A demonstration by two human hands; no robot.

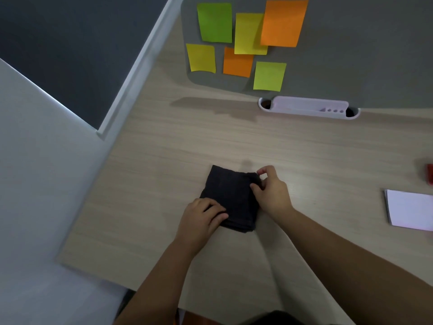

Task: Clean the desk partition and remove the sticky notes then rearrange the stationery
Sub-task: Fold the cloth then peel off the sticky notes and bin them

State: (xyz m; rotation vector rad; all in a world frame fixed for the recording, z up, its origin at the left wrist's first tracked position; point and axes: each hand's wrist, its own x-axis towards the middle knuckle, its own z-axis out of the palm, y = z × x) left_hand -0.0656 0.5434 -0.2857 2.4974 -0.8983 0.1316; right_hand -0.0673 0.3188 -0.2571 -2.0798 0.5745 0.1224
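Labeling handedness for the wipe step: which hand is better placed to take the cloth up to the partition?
Probably right. The right hand pinches the dark cloth's far corner, on the side nearest the partition. The left hand only presses flat on the near corner.

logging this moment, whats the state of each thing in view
dark cloth: folded, flat on desk
left hand: resting on the cloth's near corner
right hand: pinching the cloth's far right edge
sticky notes: seven, on the partition
white notepad: flat, at right edge
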